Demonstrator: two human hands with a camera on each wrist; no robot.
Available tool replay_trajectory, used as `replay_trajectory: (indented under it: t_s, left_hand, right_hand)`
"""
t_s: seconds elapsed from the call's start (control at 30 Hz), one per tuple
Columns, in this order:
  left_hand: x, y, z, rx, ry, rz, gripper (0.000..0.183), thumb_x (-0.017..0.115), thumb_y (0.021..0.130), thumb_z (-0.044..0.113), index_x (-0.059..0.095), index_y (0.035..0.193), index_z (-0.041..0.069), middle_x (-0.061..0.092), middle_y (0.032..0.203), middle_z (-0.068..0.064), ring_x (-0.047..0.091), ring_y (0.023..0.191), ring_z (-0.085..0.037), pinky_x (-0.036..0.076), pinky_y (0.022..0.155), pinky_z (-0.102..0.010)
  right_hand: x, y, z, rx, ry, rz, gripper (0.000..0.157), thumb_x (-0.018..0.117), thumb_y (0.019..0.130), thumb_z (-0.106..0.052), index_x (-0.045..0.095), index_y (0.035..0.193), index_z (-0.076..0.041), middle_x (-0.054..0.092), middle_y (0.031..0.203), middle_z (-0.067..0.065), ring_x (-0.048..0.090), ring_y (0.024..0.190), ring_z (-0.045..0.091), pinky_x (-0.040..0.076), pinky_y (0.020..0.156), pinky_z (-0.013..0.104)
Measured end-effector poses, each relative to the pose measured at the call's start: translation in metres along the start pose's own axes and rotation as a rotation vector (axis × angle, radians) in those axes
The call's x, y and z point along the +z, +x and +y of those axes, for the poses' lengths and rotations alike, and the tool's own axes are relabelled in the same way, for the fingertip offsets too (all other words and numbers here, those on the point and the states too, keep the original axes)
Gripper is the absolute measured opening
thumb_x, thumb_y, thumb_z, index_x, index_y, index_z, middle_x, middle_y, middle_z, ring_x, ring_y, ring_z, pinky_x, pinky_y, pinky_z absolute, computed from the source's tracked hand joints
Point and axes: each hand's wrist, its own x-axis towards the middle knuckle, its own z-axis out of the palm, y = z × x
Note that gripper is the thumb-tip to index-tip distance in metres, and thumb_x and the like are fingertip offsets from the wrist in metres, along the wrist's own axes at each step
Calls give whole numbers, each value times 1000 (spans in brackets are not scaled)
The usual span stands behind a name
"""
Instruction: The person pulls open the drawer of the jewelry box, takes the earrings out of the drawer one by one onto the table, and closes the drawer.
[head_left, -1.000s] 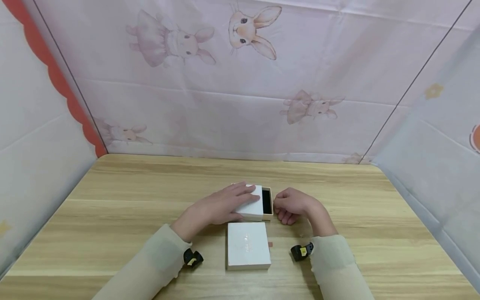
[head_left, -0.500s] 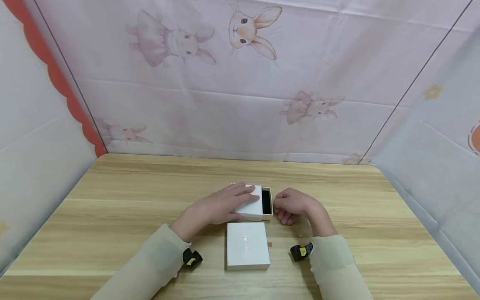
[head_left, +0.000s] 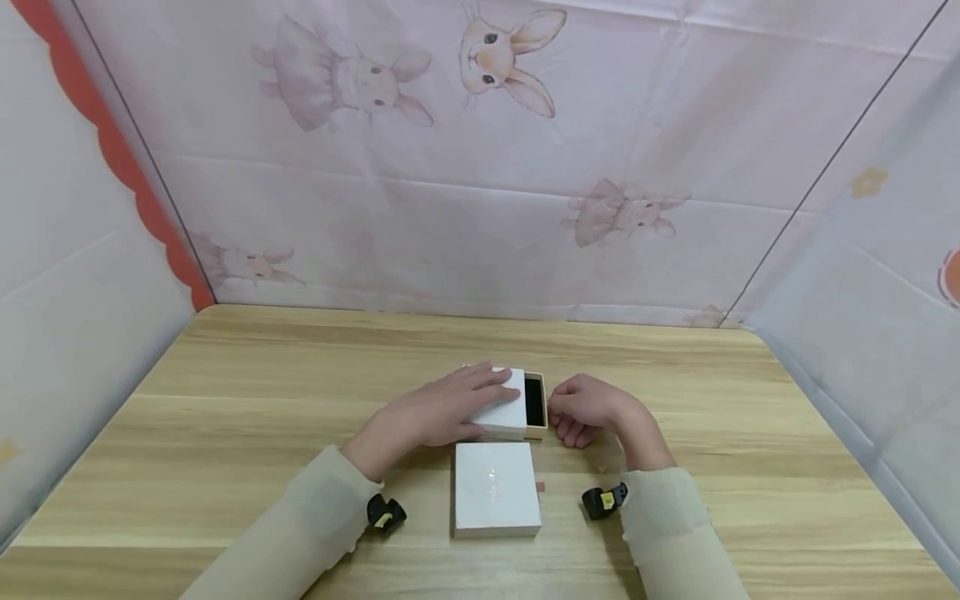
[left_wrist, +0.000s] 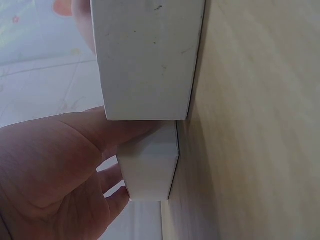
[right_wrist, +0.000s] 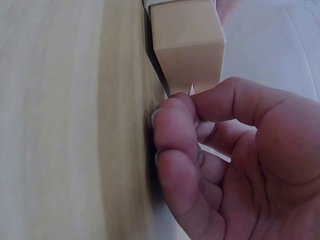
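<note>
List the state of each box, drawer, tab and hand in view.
Far box: flat on the table, partly open.
Drawer of the far box: slid partway out rightward, black inside.
Drawer's pull tab: pinched, mostly hidden.
Near box: flat, closed.
Near box's tab: sticking out right, unheld.
Left hand: grips far box.
Right hand: pinches drawer's pull tab.
</note>
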Motion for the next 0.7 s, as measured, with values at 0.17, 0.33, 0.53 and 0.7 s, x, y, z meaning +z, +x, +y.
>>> replay_trajectory:
  t_s: [0.17, 0.33, 0.53, 0.7]
  left_hand:
    - [1, 0, 0, -5, 3, -1, 64, 67, 97, 21, 39, 154, 21, 23, 166, -3, 17, 153, -30, 20, 123, -46]
    - [2, 1, -1, -15, 7, -7, 64, 66, 97, 22, 39, 155, 22, 22, 166, -2, 16, 154, -28, 20, 124, -45]
    - [3, 1, -1, -10, 7, -7, 65, 67, 97, 22, 38, 155, 22, 23, 166, -3, 16, 154, -28, 20, 124, -44]
    - [3, 1, -2, -3, 1, -3, 64, 67, 97, 21, 39, 154, 21, 23, 166, -4, 17, 153, -28, 20, 124, -45]
  right_hand:
    - [0, 0, 1, -5, 1, -2, 25, 49, 93, -14, 65, 80, 0, 64, 67, 9, 62, 54, 17, 58, 53, 32]
    - [0, 0, 2, -5, 0, -3, 25, 49, 93, -14, 65, 79, -1, 64, 67, 9, 62, 54, 16, 58, 53, 31]
    - [0, 0, 2, -9, 0, -10, 25, 49, 93, -14, 65, 79, -1, 64, 66, 8, 62, 54, 16, 58, 53, 31]
    - [-1, 1, 3, -4, 0, -4, 25, 49, 93, -14, 64, 78, -1, 64, 66, 8, 63, 54, 16, 58, 53, 32]
